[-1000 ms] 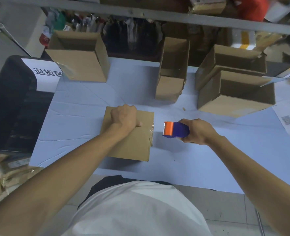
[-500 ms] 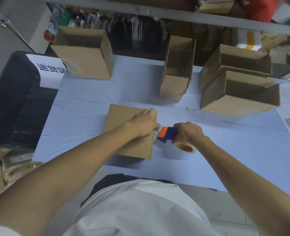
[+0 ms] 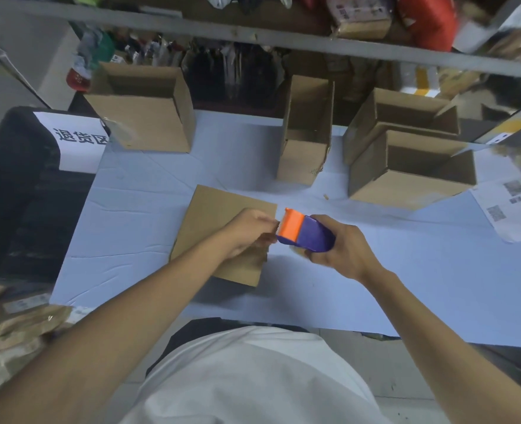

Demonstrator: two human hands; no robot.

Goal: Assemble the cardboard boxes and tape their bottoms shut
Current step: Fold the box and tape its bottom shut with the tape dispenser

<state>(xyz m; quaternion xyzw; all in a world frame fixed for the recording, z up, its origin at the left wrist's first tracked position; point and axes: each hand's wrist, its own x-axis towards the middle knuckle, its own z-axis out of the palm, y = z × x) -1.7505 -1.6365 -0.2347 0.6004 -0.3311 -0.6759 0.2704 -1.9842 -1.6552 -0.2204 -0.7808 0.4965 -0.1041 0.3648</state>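
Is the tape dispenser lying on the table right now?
No, the right hand grips the tape dispenser above the table, beside the box.

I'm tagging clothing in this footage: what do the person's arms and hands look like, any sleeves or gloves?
Both forearms are bare, with no sleeves reaching them in view. The left hand and right hand wear no gloves, and no watch or rings show. A white shirt covers the torso.
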